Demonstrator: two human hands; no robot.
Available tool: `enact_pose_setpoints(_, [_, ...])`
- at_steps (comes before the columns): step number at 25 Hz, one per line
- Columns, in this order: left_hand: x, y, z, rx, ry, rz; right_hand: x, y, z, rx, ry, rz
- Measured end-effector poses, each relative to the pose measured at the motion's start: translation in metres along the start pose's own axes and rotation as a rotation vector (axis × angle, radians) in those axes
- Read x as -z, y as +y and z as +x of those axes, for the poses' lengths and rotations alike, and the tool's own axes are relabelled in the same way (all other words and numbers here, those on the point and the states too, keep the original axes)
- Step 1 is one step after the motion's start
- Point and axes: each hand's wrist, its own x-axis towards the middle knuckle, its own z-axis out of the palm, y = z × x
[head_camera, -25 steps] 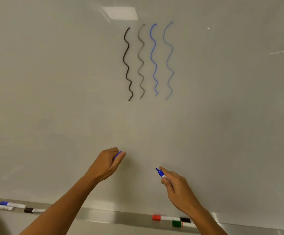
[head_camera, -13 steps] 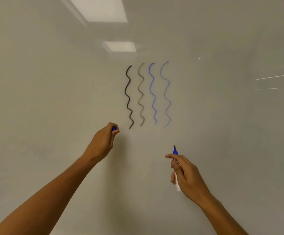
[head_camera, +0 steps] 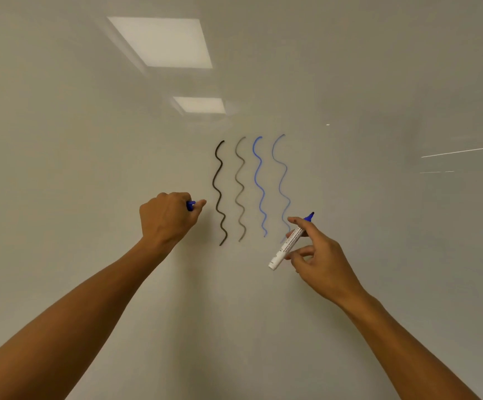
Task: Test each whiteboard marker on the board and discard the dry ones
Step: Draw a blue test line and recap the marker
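Note:
The whiteboard (head_camera: 90, 168) fills the view. On it run wavy vertical test lines: a dark black line (head_camera: 219, 194), a faded grey line (head_camera: 240, 189), a blue line (head_camera: 259, 186) and a pale blue line (head_camera: 282, 180). My right hand (head_camera: 318, 261) holds an uncapped blue marker (head_camera: 289, 243) between thumb and fingers, its white barrel slanted and its blue tip up near the bottom of the pale blue line. My left hand (head_camera: 168, 217) is curled round the blue cap (head_camera: 190, 205), just left of the black line.
Ceiling lights (head_camera: 162, 41) reflect in the upper part of the board. A thin white streak (head_camera: 465, 151) shows at the right edge.
The view has tilted up, so the tray with its markers has left the frame. Both hands have risen toward the lines. The marker now tilts up to the right, its whole barrel showing.

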Motion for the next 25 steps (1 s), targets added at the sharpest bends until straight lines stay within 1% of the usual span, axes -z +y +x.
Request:
enact_pose_setpoints(2, [0.002, 0.0, 0.009, 0.022, 0.02, -0.046, 0.003, -0.001, 0.008, 0.013, 0.082, -0.047])
enact_pose_setpoints(5, [0.002, -0.003, 0.019, 0.057, 0.079, -0.127, 0.009, -0.005, 0.018, 0.016, 0.172, -0.013])
enact_pose_setpoints(7, [0.001, -0.005, 0.025, 0.053, 0.129, -0.179, 0.015, -0.009, 0.026, 0.035, 0.208, 0.006])
enact_pose_setpoints(9, [0.0, -0.006, 0.03, 0.058, 0.196, -0.288, 0.022, -0.013, 0.034, 0.065, 0.229, 0.019])
enact_pose_setpoints(11, [-0.003, -0.008, 0.036, 0.036, 0.253, -0.357, 0.029, -0.017, 0.044, 0.061, 0.233, 0.087])
enact_pose_setpoints(13, [-0.011, -0.01, 0.043, -0.058, 0.304, -0.353, 0.035, -0.019, 0.054, 0.062, 0.261, 0.152])
enact_pose_setpoints(16, [-0.025, -0.016, 0.054, -0.157, 0.29, -0.371, 0.042, -0.019, 0.071, 0.112, 0.329, 0.169])
enact_pose_setpoints(19, [-0.036, -0.021, 0.059, -0.213, 0.26, -0.326, 0.049, -0.023, 0.089, 0.138, 0.38, 0.198])
enact_pose_setpoints(21, [-0.042, -0.023, 0.061, -0.243, 0.241, -0.258, 0.054, -0.028, 0.1, 0.115, 0.44, 0.221])
enact_pose_setpoints(23, [-0.046, -0.023, 0.063, -0.247, 0.242, -0.164, 0.058, -0.033, 0.11, 0.114, 0.493, 0.221])
enact_pose_setpoints(25, [-0.048, -0.024, 0.064, -0.241, 0.247, -0.112, 0.059, -0.034, 0.118, 0.156, 0.513, 0.203])
